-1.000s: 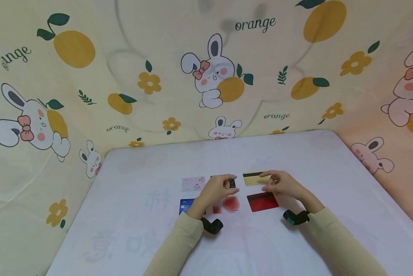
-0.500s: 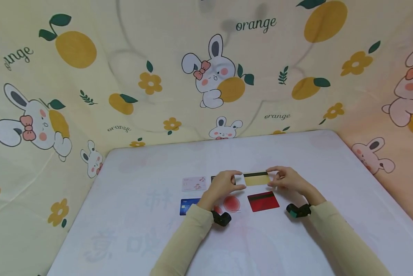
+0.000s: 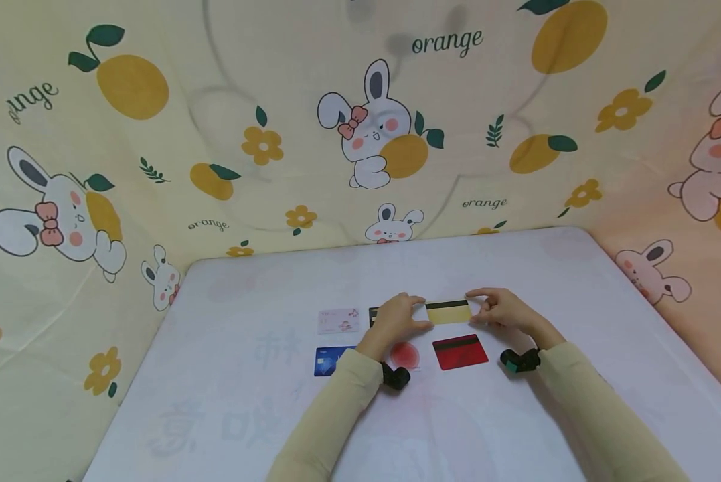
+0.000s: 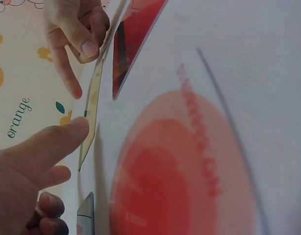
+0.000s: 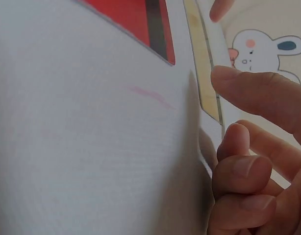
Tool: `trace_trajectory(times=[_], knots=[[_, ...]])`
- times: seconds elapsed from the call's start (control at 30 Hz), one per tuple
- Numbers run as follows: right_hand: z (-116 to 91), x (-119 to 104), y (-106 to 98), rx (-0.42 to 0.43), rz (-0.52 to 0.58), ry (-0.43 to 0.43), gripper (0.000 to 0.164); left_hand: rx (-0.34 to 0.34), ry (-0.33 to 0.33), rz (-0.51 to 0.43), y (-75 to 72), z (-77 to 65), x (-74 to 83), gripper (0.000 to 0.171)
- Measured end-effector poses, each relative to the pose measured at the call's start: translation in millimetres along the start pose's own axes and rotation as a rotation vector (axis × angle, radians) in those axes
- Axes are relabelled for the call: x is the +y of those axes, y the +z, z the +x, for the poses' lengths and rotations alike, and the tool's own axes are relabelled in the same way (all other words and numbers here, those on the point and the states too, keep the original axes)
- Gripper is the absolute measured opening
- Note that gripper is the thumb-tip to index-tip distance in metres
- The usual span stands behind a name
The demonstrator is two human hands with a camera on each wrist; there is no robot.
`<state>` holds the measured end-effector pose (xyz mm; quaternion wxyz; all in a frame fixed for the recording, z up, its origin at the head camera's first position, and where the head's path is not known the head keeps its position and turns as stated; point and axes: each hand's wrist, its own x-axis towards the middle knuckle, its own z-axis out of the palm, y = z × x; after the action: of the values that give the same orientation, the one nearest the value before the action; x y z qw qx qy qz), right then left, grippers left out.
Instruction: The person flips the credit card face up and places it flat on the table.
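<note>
Both my hands have shifted to the ends of the gold card (image 3: 448,313): my left hand (image 3: 394,318) has come rightward to its left edge, and my right hand (image 3: 505,310) has backed off its face to its right edge. I read that as two-handed handling of it now, with most of its face left bare between my hands. Each thumb and forefinger stand parted, tips at or just beside the corners; whether they actually grip it, I can't tell. Nearer me, below my right thumb, lies the red card (image 3: 460,352), apart from the gold one. My left hand hides most of a dark card (image 3: 373,316), and its sleeve (image 3: 345,395) cuts across the blue card (image 3: 331,361) and the red-circle card (image 3: 405,355). Left of that hand lies the pale pink card (image 3: 339,320).
</note>
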<state>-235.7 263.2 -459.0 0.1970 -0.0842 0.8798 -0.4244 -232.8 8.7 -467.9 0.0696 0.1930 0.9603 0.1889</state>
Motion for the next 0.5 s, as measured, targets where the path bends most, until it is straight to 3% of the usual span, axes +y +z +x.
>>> trace_trajectory(times=[0.3,0.5], knots=[[8.3,1.8,1.1,-0.001,-0.053,0.032,0.065,-0.003,0.018,0.099,0.1,4.6,5.5,0.054],[11.5,2.8,1.4,0.004,-0.056,0.043,0.061,-0.011,-0.001,0.095,1.3,6.5,6.7,0.054]])
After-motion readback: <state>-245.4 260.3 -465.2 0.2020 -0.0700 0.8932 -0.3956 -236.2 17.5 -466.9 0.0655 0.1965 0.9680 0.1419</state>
